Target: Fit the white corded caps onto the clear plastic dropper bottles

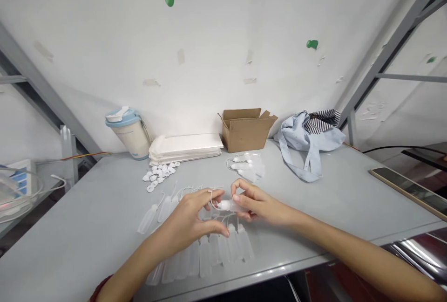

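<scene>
In my right hand (256, 203) lies a small translucent plastic bottle (233, 206), gripped between thumb and fingers, its white neck pointing left. A thin white cord or tube loops up from the neck. My left hand (195, 216) is beside that neck, thumb and fingers apart; whether a fingertip touches the loop I cannot tell. Below and behind the hands are rows of similar bottles (223, 248) with thin white strands at their tops, partly hidden by my left hand and forearm. Beyond them, a pile of small white caps (159, 175) sits on the grey table (300, 209).
At the back stand a blue-lidded cup (129, 134), a stack of white sheets or envelopes (186, 146) and an opened cardboard box (247, 132). Several more bottles (247, 166) lie before the box. A light-blue cloth bag (303, 141) and a phone-like slab (412, 188) are rightward.
</scene>
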